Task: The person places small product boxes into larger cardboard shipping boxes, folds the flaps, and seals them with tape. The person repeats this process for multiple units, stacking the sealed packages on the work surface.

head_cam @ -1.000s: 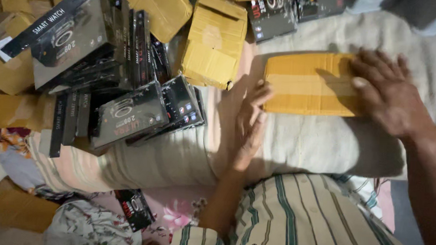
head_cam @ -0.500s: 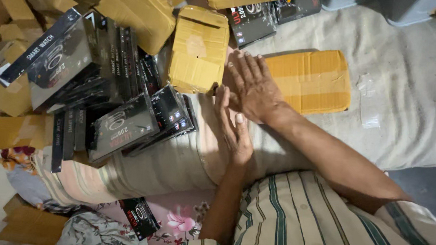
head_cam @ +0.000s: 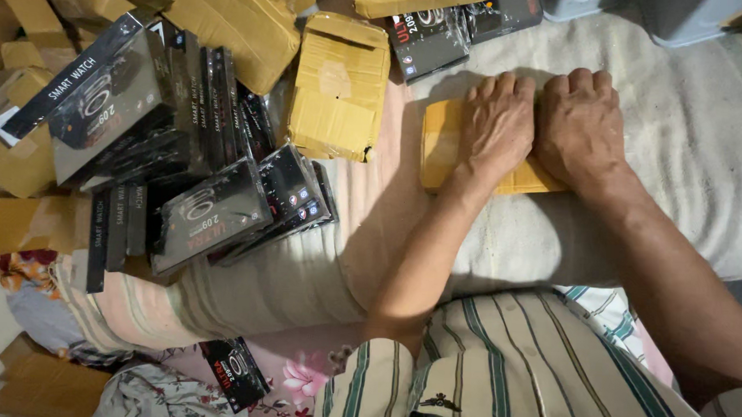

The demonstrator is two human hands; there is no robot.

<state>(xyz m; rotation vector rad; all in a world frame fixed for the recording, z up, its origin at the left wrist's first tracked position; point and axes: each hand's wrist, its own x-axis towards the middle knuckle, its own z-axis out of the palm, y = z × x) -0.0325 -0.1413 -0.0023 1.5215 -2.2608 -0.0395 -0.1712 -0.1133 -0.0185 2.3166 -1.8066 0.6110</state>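
A flat yellow-brown taped parcel lies on a white blanket in front of me. My left hand lies palm down on its middle, fingers curled over the far edge. My right hand presses down beside it on the parcel's right part, knuckles up, fingers bent over the far edge. Most of the parcel is hidden under both hands; only its left end and a strip of the near edge show.
A heap of black glossy watch boxes sits at the left. A taped cardboard parcel lies just left of my hands, with more brown parcels behind. Another black box lies beyond. Grey bins stand at the far right.
My left hand moved from the blanket onto the parcel. My right hand shifted right and now presses the parcel's right part, both with fingers over the far edge.
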